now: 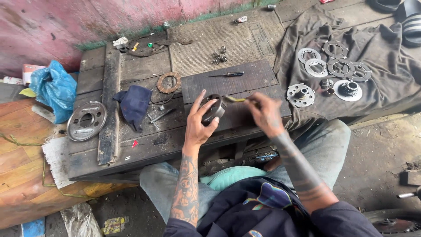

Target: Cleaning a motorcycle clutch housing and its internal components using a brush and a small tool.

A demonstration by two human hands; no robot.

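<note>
My left hand [199, 120] grips a round dark metal drum-shaped part [214, 108], holding it tilted above a black ribbed mat [245, 79] on the wooden bench. My right hand [264, 113] pinches a small yellow-handled brush [235, 99], whose tip reaches the top rim of the metal part. Both forearms come up from the bottom of the view over my knees.
A screwdriver [228, 74] lies on the mat. A brown friction ring [168, 82], a dark blue rag [134, 104] and a round metal plate [86, 120] sit at left. Several clutch discs [340, 68] and a gear hub [349, 89] lie on a grey cloth at right. A blue bag [56, 87] is far left.
</note>
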